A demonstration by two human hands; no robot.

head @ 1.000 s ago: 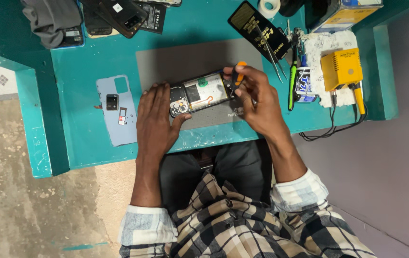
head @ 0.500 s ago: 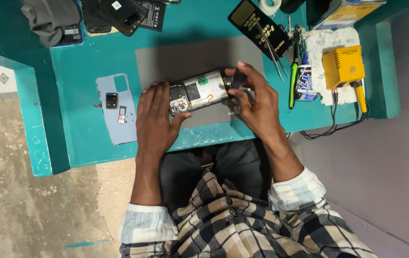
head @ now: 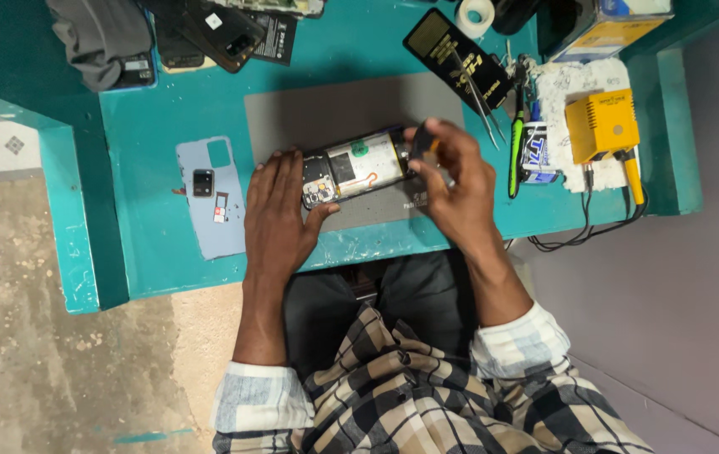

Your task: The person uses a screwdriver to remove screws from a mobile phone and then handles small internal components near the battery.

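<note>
An opened phone [head: 356,166] with its back cover off lies on a grey work mat [head: 326,109] on the teal table. My left hand [head: 278,214] rests flat on the phone's left end and steadies it. At the phone's right end my right hand [head: 459,181] grips a small screwdriver [head: 423,139] with a dark and orange handle, its tip pointing toward the phone's edge. The removed light blue back cover [head: 212,197] lies on the table to the left of my left hand.
Tweezers [head: 479,97] rest on a black and yellow flat pack [head: 452,50] at the back. A yellow box with a cable [head: 602,126], a green pen-like tool [head: 516,155] and a tape roll [head: 474,15] stand right. Dark phones [head: 208,34] and grey cloth [head: 99,38] lie back left.
My right hand has lifted slightly and shifted right at the phone's end, turning the screwdriver between its fingers. The left hand stays on the phone.
</note>
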